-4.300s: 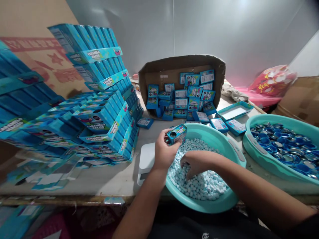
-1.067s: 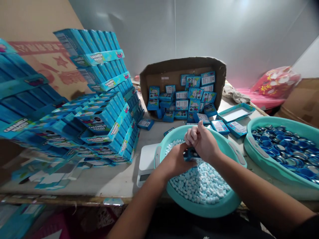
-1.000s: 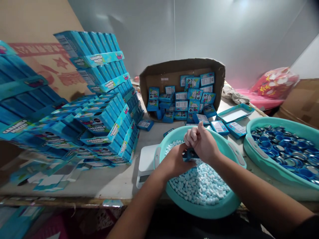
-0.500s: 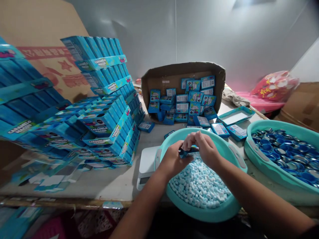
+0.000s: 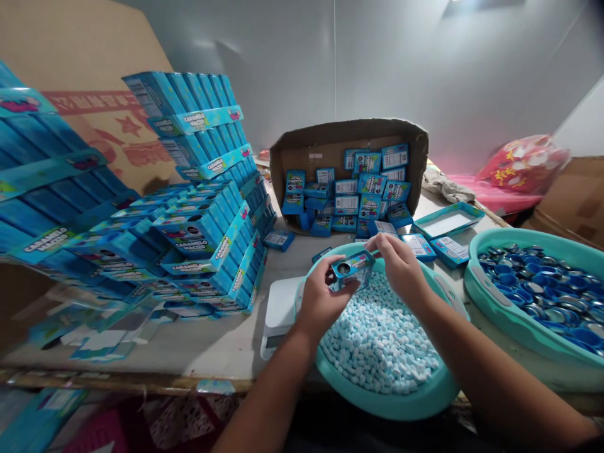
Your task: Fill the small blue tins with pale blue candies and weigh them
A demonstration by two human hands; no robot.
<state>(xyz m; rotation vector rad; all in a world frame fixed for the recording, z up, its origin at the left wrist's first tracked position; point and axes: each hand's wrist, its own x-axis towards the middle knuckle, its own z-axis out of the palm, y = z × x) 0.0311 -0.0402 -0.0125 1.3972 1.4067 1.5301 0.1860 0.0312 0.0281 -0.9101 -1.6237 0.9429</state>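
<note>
The left hand [image 5: 321, 302] and the right hand [image 5: 401, 267] are both bare, and so are the fingers [image 5: 384, 242], whose finer detail is too small to make out. The left forearm [image 5: 278, 384] and the right forearm [image 5: 476, 371] are uncovered from the wrist down to the lower edge of the view. Between them, at the very bottom, shows a patch of black clothing [image 5: 340, 428], plain and deep in shadow, its cut impossible to tell.

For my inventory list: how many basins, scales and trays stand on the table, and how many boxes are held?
Basins: 2 (candy basin, cap basin)
Scale: 1
Tray: 1
Held box: 1
Total: 5
</note>
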